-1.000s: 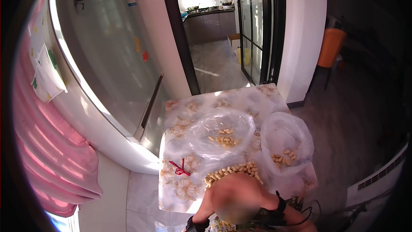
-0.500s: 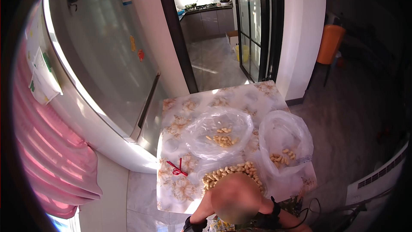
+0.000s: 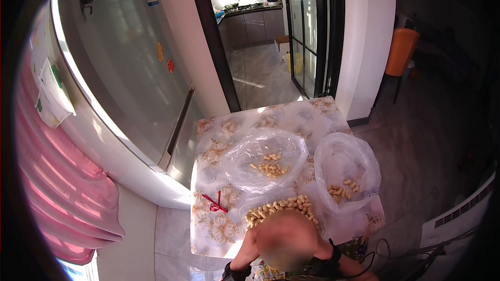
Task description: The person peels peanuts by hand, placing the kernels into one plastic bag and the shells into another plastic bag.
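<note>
At the near edge of the table, my left hand (image 3: 251, 243) and my right hand (image 3: 324, 250) come together over a heap of unshelled peanuts (image 3: 278, 208). A round blurred patch covers the fingers of both hands, so whatever they hold is hidden. Clear plastic (image 3: 240, 209) shows around the heap. Just beyond it lies an open clear plastic bag (image 3: 237, 171) with some peanuts (image 3: 273, 169) inside. To the right, a second open plastic bag (image 3: 346, 151) holds a smaller group of peanuts (image 3: 341, 192).
A red ribbon or tie (image 3: 215, 204) rests on the flowered tablecloth (image 3: 221, 229), left of the heap. The refrigerator (image 3: 125, 73) stands along the left side. Past the table is a doorway with a glass door (image 3: 304, 31). An orange chair (image 3: 402, 52) is at the right.
Almost nothing differs. Both hands stay over the peanut heap, and the bags and ribbon keep their places; the view has shifted very slightly.
</note>
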Available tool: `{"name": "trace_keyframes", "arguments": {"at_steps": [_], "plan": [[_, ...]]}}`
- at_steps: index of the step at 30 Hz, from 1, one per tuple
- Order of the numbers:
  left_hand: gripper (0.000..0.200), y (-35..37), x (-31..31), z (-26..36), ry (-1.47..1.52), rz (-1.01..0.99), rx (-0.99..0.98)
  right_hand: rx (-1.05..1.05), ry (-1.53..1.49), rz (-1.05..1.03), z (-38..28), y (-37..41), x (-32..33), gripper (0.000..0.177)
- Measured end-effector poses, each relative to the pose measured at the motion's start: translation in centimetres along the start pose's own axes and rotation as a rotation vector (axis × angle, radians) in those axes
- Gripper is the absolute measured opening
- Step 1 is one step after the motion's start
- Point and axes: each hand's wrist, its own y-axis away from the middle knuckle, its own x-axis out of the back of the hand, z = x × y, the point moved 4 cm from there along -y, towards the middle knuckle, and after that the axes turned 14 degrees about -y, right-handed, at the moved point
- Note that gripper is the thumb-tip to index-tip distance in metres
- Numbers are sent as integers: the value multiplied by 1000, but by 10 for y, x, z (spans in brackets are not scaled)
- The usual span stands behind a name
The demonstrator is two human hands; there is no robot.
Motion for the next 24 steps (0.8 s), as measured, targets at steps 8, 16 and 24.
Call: {"name": "trace_keyframes", "arguments": {"at_steps": [8,16,24], "plan": [[39,3,1,1,12,-33,3,72,43,11,-3,1,2,15],[31,2,0,0,47,-26,13,25,-16,38,-6,1,3,14],[22,1,-1,-4,81,-15,-8,88,13,63,-3,1,1,12]]}}
